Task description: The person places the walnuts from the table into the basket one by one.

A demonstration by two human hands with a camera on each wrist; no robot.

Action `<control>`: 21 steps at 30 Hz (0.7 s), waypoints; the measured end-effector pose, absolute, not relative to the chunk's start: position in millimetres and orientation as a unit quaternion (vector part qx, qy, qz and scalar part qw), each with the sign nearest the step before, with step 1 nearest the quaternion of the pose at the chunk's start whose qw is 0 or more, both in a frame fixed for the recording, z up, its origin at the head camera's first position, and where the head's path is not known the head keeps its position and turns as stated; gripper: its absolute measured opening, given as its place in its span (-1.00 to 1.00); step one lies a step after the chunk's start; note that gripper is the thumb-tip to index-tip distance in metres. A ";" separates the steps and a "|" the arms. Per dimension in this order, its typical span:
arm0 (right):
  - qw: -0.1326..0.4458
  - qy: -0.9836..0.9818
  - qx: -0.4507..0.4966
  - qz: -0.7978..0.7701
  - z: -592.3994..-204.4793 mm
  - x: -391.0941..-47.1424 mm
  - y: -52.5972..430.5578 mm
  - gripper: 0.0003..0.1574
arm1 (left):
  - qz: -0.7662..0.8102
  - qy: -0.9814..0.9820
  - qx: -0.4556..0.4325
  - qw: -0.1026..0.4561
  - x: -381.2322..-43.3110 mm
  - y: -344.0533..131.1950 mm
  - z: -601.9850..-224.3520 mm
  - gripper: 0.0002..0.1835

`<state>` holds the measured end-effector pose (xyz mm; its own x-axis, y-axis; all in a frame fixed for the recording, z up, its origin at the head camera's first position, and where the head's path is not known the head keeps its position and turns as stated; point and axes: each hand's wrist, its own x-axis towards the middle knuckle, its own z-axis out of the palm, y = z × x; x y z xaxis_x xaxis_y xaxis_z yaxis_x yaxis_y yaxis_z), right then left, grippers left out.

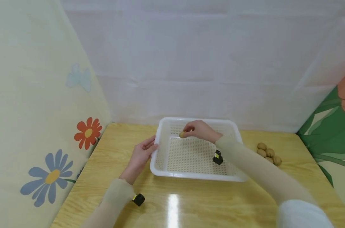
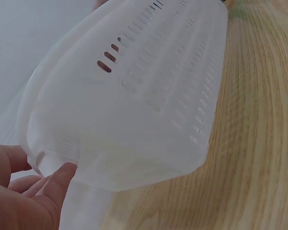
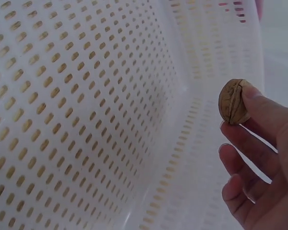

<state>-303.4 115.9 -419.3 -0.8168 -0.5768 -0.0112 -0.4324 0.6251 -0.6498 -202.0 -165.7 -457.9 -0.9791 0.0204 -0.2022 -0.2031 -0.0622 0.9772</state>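
Observation:
A white plastic basket (image 1: 195, 175) with a slotted floor and walls stands on the wooden table. My left hand (image 1: 141, 154) grips its left rim; in the left wrist view the thumb of that hand (image 2: 33, 201) lies against the basket's outer wall (image 2: 110, 129) near a corner. Over the back left part of the basket, my right hand (image 1: 202, 130) pinches a brown walnut (image 3: 234, 101) between thumb and fingers, above the floor. Its other fingers (image 3: 240, 160) are bent below, holding nothing. Several walnuts (image 1: 262, 146) lie grouped on the table right of the basket.
The wooden table (image 1: 206, 202) runs back to a pale cloth wall (image 1: 189, 63). A flower-printed panel (image 1: 33, 110) borders the left side, and a green leaf-printed panel (image 1: 329, 133) the right. My right forearm (image 1: 263, 171) crosses over the basket's right side.

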 end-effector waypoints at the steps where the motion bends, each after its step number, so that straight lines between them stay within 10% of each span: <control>1: 0.114 0.896 -0.287 -0.319 -423.7 -304.3 109.4 -0.70 | 0.725 0.681 -0.065 0.078 -201.0 -165.8 -458.1 -0.46; 21: 0.088 0.924 -0.298 -0.223 -467.9 -310.1 76.4 -0.63 | 0.714 0.693 -0.058 0.081 -202.8 -161.0 -462.9 -0.47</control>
